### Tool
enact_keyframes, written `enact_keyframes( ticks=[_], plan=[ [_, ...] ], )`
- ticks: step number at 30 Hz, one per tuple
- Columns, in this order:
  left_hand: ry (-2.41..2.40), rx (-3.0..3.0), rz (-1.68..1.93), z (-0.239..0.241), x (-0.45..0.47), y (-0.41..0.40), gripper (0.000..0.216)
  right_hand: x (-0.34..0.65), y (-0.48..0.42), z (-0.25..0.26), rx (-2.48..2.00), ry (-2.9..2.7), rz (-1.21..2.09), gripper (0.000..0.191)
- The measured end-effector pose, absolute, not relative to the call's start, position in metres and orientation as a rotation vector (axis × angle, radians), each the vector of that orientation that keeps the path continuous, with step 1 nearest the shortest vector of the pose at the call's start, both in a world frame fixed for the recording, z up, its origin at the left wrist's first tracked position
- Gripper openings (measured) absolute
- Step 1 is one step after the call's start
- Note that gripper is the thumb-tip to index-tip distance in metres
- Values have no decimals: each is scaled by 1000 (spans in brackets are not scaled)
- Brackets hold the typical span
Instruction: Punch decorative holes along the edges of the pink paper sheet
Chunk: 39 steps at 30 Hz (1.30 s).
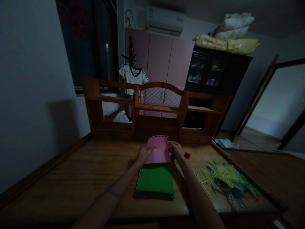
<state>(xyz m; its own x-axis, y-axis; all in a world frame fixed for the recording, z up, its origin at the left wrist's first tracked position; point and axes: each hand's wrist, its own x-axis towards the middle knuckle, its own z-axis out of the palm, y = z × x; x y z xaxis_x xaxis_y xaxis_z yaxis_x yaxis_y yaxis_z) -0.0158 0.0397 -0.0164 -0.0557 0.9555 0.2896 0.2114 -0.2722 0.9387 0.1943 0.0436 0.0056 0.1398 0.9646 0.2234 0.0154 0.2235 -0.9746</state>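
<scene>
1. Holes, small and evenly spaced, run along the far edge and part of the way down the right side of the pink sheet point(158, 150). The rest of its face is plain and flat in colour.
2. The pink sheet sits at the far end of a stack on the wooden worktop point(83, 171), tilted up away from the person. Its near edge meets the green sheet point(155, 181) that tops the stack, and magenta edges show beneath the green.
3. The left hand point(143, 155) reaches in from the left with the forearm stretched across the worktop. Its fingers point(149, 149) are closed on the sheet's left edge.
4. The right hand point(175, 148) is at the sheet's right edge near the far corner, fingers curled. In the dim light I cannot tell whether it pinches the sheet or only touches it.
5. The two hands stand apart, with the sheet between them.
6. A small red object point(187, 155) lies just beside the right hand. A heap of yellow, green and blue punched strips point(224, 181) lies farther right.
</scene>
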Motion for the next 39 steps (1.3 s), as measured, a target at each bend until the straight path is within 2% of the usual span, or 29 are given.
enact_keyframes(
  ticks=[17, 20, 24, 26, 29, 34, 39],
  plan=[
    [1293, 1574, 1341, -23, -16, 44, 45, 193, 39, 11, -1137, -1196, 872, 36],
    [1322, 1603, 1563, -11, -15, 37, 43, 190, 37, 12, -1155, -1236, 832, 38],
    [1343, 1702, 2133, 18, -19, 18, 58, 177, 31, 13, -1148, -1342, 756, 36],
    [1420, 1737, 2234, 28, -21, 9, 53, 168, 26, 14, -1110, -1420, 672, 33],
    [1436, 1947, 1990, 30, -18, 3, 21, 157, 20, 16, -1064, -1516, 521, 28],
    [1231, 2101, 1516, 11, -6, 5, 32, 151, 17, 16, -1039, -1610, 419, 27],
    [1122, 2019, 1501, 4, -4, 13, 24, 150, 14, 15, -1070, -1667, 334, 25]
  ],
)
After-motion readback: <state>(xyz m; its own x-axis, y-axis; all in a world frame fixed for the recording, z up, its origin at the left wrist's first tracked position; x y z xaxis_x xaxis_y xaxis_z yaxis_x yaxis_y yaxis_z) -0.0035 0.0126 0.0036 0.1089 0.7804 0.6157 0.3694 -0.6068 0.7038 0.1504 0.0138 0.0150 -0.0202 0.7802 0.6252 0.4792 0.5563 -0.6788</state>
